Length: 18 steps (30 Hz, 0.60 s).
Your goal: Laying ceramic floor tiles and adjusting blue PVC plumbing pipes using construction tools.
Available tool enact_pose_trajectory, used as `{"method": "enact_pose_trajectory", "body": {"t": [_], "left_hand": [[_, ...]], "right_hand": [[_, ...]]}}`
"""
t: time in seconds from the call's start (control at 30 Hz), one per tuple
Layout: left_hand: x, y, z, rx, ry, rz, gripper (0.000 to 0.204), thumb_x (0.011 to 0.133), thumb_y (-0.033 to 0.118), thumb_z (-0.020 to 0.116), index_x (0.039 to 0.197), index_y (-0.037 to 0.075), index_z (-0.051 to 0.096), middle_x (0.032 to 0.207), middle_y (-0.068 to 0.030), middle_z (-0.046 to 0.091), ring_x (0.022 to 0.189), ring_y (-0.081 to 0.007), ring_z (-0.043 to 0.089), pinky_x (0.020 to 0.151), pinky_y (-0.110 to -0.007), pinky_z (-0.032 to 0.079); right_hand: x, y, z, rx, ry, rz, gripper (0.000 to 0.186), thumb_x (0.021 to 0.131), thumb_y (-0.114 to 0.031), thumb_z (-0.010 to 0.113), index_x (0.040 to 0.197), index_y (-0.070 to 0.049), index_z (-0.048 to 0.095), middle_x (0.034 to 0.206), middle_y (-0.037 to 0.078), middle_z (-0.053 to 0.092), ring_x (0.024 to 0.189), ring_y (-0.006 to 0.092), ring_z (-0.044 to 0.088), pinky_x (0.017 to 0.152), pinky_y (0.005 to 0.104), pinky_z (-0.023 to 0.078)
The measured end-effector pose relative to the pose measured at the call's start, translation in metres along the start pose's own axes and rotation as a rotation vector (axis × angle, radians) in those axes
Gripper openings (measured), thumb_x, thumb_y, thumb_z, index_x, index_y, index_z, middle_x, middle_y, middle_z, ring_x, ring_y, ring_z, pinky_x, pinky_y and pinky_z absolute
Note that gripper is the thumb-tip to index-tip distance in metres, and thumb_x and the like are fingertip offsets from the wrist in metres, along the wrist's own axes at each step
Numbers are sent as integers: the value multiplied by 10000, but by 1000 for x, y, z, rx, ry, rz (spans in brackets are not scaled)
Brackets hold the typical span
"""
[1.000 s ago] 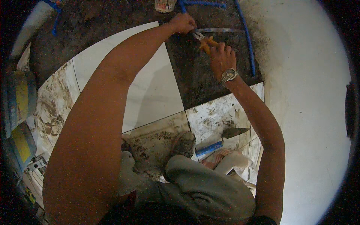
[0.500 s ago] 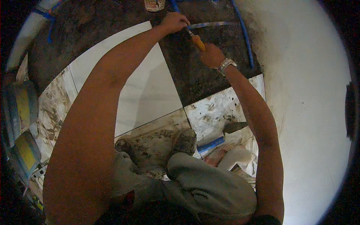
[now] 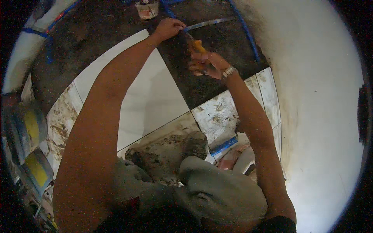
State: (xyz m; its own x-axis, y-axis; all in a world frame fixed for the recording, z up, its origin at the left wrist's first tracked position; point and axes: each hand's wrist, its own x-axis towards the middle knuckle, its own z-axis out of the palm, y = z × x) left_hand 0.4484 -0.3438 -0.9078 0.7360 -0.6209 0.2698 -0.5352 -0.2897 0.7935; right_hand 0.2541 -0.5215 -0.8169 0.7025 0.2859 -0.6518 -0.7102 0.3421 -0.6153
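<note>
My left hand (image 3: 169, 29) is closed in a pinch at the far middle, over dark, rough ground. Its fingertips grip a blue tube (image 3: 169, 11) where it meets one end of a pale, partly blue strip (image 3: 211, 23). Just nearer and to the right, my right hand (image 3: 208, 64) holds a tool with an orange-yellow handle (image 3: 199, 46) and a thin metal end. That metal end points at my left fingertips and seems to reach the tube. The right fingers are blurred and looser on the tool, the palm partly showing; the tool's exact kind is unclear.
A large white tile (image 3: 147, 93) lies beside the dark bare ground (image 3: 194, 81). Dirt-smeared tiles (image 3: 217, 116) sit nearer, with a blue-edged tool (image 3: 223, 146). A small bucket (image 3: 147, 10) stands far off. Another blue tube (image 3: 246, 33) runs near the white wall (image 3: 318, 116).
My right hand has loosened and its fingers have spread from the handle, turning the palm into view. The left hand keeps its pinch. The whole view has shifted slightly.
</note>
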Motion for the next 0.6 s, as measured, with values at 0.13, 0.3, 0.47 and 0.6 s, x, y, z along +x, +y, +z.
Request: {"method": "enact_pose_trajectory", "body": {"t": [0.13,0.3,0.47,0.6], "left_hand": [[-2,1,-1,-252,-42,-167,186,806,123,627,965,76,711,806,-65,696,608,-130,616,640,-311,510],[2,-3,2,-242,-50,-148,185,807,117,628,963,60,709,782,-66,684,606,-120,600,607,-304,503],[1,-8,0,-310,-57,-191,219,789,157,650,983,73,707,764,-72,676,612,-120,599,619,-297,499],[-1,-8,-5,-205,-130,-109,258,750,119,645,999,82,704,756,-71,666,662,-126,603,659,-288,496]], "right_hand": [[-17,-7,8,-954,400,28,462,793,-203,642,1217,-62,522,1055,140,608,907,281,621,742,409,517],[-34,-5,19,-2037,798,-311,616,766,-263,612,1332,-108,428,1317,215,459,1158,382,482,908,521,411],[-24,-13,20,-2407,792,-479,478,826,-241,532,1279,-92,504,1435,210,331,1234,372,393,983,521,323],[-11,-16,22,-2426,840,-610,396,867,-229,476,1229,-86,548,1422,198,352,1208,348,416,978,505,322]]}}
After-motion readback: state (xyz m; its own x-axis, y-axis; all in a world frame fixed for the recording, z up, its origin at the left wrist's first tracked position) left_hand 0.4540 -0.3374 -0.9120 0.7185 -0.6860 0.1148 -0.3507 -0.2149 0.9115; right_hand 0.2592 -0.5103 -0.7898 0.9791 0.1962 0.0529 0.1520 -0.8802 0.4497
